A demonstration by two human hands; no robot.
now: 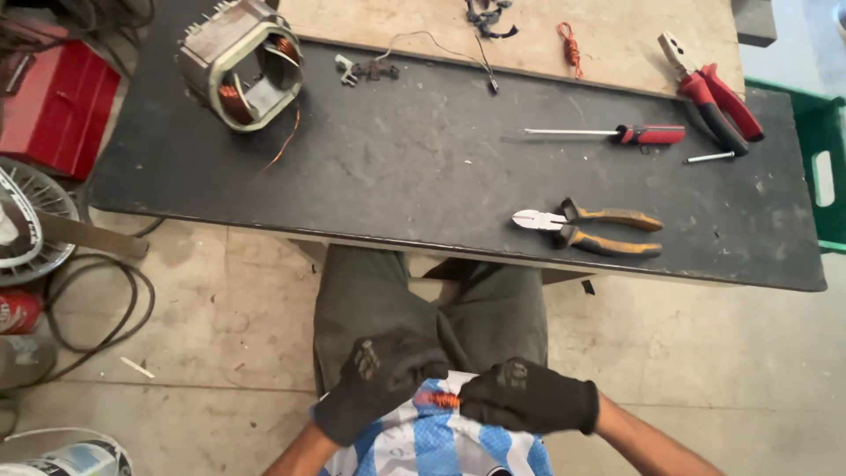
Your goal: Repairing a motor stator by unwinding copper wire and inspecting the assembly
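Both my hands wear black gloves and meet over my lap, below the table edge. My left hand (381,379) and my right hand (527,397) pinch a small bundle of copper-orange wire (443,400) between their fingertips. Far up on the dark table top (414,167), a motor stator (242,62) with copper windings stands at the left. Side cutters with orange-black handles (589,229) lie closest to me on the table.
A red-handled screwdriver (617,134) and red-handled pliers (712,92) lie at the table's right. A red metal box (57,101) and a wire fan guard (26,220) sit on the floor at left, with a black cable (97,308). A green crate (824,167) stands at right.
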